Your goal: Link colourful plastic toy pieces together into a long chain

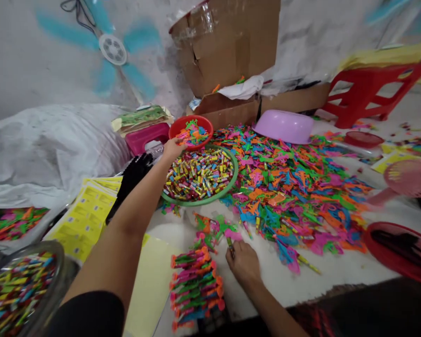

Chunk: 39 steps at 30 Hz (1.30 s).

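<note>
My left hand [174,148] reaches to the near left rim of a red bowl [209,125] of colourful plastic pieces [193,133]; its fingertips are too blurred to read. Below that bowl, a green-rimmed basket [235,175] holds many small wrapped tubes [199,175]. My right hand [243,262] rests low on the white table, fingers closed round a small wrapped tube [230,244]. Just left of it lies a stacked row of orange, pink and green plastic pieces [196,288]. A few loose pieces [214,227] lie above the row.
A wide heap of plastic pieces [287,187] covers the middle right. Behind it sit a purple basin [284,125] and cardboard boxes [231,47]. A red stool [365,91] stands right, yellow sheets [87,217] and another tub of tubes [19,290] left. A fan [112,49] spins behind.
</note>
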Motion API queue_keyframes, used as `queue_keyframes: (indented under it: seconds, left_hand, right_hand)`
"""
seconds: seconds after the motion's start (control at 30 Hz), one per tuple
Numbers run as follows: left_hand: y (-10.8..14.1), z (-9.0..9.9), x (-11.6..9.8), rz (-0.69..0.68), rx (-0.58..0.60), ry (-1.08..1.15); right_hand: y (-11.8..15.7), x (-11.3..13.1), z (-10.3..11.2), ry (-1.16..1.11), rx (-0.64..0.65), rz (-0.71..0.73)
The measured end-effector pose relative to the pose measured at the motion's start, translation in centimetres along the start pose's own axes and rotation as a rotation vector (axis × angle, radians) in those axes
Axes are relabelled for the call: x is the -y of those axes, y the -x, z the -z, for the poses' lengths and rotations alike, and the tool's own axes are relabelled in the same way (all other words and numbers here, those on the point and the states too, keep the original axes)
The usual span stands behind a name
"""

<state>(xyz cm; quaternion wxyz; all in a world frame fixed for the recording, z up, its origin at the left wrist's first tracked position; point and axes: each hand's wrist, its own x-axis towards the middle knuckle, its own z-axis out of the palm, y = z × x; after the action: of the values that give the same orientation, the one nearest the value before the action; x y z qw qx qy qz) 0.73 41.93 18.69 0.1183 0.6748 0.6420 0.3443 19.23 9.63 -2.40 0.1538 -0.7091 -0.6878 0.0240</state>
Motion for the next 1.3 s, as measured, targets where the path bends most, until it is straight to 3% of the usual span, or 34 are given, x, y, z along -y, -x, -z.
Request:
queue_keyframes:
  seconds: [0.13, 0.3, 0.43, 0.53, 0.6, 0.67, 0.7, 0.77, 0.83, 0.97, 1.03, 1.2, 1.3]
  left_hand:
    - [4.4, 3.4, -1.9, -0.127, 0.171, -0.114]
    - [12.1, 8.7, -6.5, -0.382, 0.41, -0.239]
    - [22.1, 13.7, -8.2, -0.445, 0.326, -0.106]
    - [31.5, 15.7, -6.6, -0.342, 0.304, 0.117]
    - [37.1, 15.2, -4.7, -0.214, 0.465, 0.338]
    - [41.4, 13.4, -3.2, -0.015, 0.675, 0.485]
    - [43.0, 12.2, -2.8, 0.084, 0.717, 0.529]
    - [45.1, 9.8, -2.6, 0.196, 0.647, 0.587]
    - [46.3, 7.9, -3.0, 0.225, 0.533, 0.635]
    - [48.1, 5.6, -2.9, 0.131, 0.41, 0.683]
    - [49.1, 4.9, -2.2, 0.043, 0.364, 0.663]
    - [51.0, 3.4, -1.0, -0.075, 0.138, 0.421]
    - [51.1, 2.8, -0.5, -0.225, 0.125, 0.285]
  right_hand:
    - [0.0, 0.4, 1.1, -0.044, 0.05, -0.023]
    - [0.2, 0.6, 2.1, -0.104, 0.064, -0.076]
    - [0.4, 0.0, 3.2, -0.234, 0.091, -0.217]
    - [0.7, -1.2, 4.3, -0.446, 0.037, -0.345]
    - [1.2, -2.0, 5.1, -0.706, 0.005, -0.355]
    - [2.1, -2.2, 6.1, -1.002, 0.018, -0.331]
    - [2.8, -1.9, 6.7, -1.123, 0.024, -0.314]
    - [4.8, -0.6, 8.0, -1.257, -0.017, -0.262]
    - [7.4, 1.1, 9.3, -1.246, -0.098, -0.133]
    - [12.3, 3.3, 10.3, -1.096, -0.111, 0.317]
    - [13.9, 3.5, 9.6, -1.066, -0.09, 0.449]
    - [15.2, 3.6, 6.9, -0.96, -0.052, 0.475]
    - [14.6, 3.6, 6.1, -0.935, -0.079, 0.361]
